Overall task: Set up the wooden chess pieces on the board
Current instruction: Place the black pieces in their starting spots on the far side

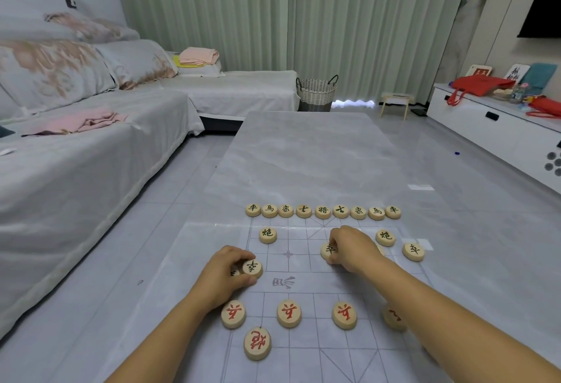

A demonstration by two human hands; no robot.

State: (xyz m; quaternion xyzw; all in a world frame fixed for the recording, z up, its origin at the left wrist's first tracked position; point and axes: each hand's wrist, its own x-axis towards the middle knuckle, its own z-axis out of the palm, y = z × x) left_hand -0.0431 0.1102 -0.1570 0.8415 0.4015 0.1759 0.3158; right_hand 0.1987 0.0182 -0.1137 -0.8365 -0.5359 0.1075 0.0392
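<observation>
A thin translucent chess board with printed grid lines lies on the grey table. Round wooden discs stand on it: a far row of several black-lettered pieces, two black cannons, a black pawn at the right edge, and several red-lettered pieces near me. My left hand pinches a black pawn at the board's left side, with another disc half hidden under the fingers. My right hand grips a black pawn near the board's middle.
The grey marble-look table stretches away beyond the board. A covered sofa with folded pink cloths runs along the left. A woven basket and a small stool stand by the curtain. A white cabinet holds red bags at right.
</observation>
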